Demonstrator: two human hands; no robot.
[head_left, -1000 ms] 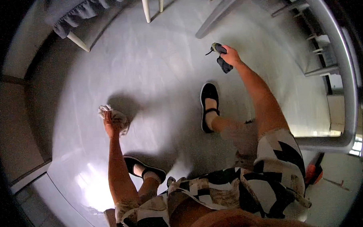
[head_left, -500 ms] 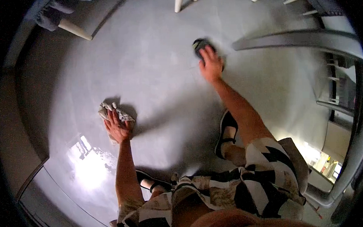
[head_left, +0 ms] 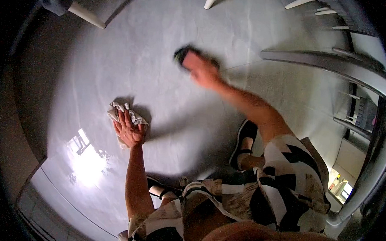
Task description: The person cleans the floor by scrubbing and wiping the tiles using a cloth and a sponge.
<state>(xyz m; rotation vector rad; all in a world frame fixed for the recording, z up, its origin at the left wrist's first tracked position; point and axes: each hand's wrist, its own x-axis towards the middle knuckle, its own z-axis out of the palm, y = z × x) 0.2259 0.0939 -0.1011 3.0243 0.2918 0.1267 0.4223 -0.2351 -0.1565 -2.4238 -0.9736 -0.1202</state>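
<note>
My left hand lies flat with fingers spread on a crumpled pale cloth, pressing it to the grey floor. Farther forward and to the right, my right hand is wrapped over a dark object with a greenish edge, low over the floor. Motion smears this hand and the object, so its exact shape is unclear. Part of the object lies hidden under the fingers.
Grey metal chair legs stretch across the right side. Pale furniture legs stand along the far edge. My black shoes are on the floor near me. Bright light reflects off the floor at the left.
My right hand has swung left with the dark object, from near the metal leg, and turned palm down. My left hand has flattened out over the cloth, shifting slightly right.
</note>
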